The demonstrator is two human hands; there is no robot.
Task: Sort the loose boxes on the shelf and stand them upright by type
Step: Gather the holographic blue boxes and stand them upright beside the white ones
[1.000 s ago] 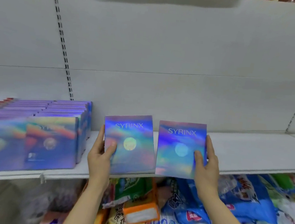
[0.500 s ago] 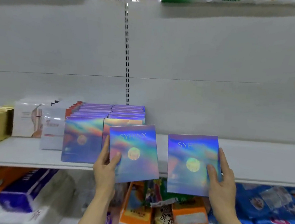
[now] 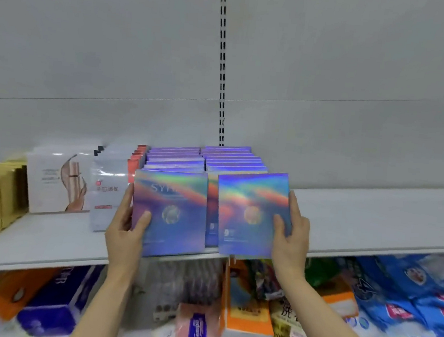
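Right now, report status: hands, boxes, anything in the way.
Left hand grips one holographic box; right hand grips another. Both upright at the front of the matching rows. Nothing blocking.

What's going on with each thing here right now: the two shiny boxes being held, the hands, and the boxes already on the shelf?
Left hand: grips the left holographic box.
Left holographic box: upright, at the front of the left row.
Right hand: grips the right holographic box.
Right holographic box: upright, in front of the right row.
Holographic rows: standing upright, two side by side.
White boxes: upright, left of the rows.
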